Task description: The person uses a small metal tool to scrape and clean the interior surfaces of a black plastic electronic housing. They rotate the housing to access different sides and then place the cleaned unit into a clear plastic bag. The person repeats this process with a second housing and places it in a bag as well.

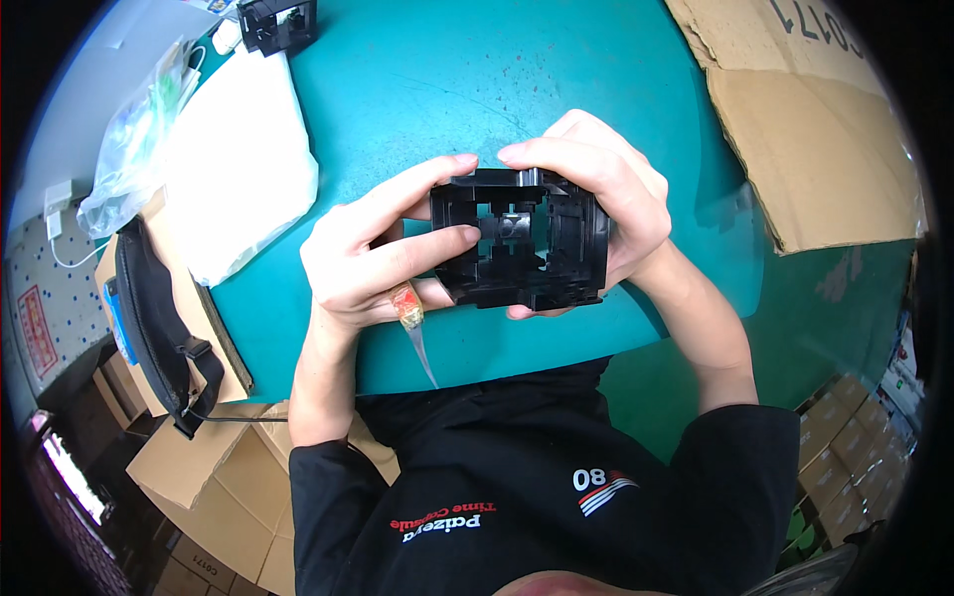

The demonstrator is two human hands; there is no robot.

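Both my hands hold a black plastic frame [568,243], boxy and with several openings, above the green table. My left hand [363,248] grips its left end, with one finger along the top edge and another reaching onto the inside. Around a lower finger of that hand is a yellow and red wrapping [406,306], from which a translucent pointed strip [422,356] hangs toward me. My right hand [621,194] wraps the right end, its thumb or a finger lying at the top edge and a fingertip showing below. The palm side of the right hand is hidden.
A second black plastic part [278,25] stands at the table's far left. Nearer are a white bag [243,164], a clear plastic bag [134,149] and a black strap pouch [149,318]. An opened cardboard box [805,149] lies at right; another carton [214,477] is below left.
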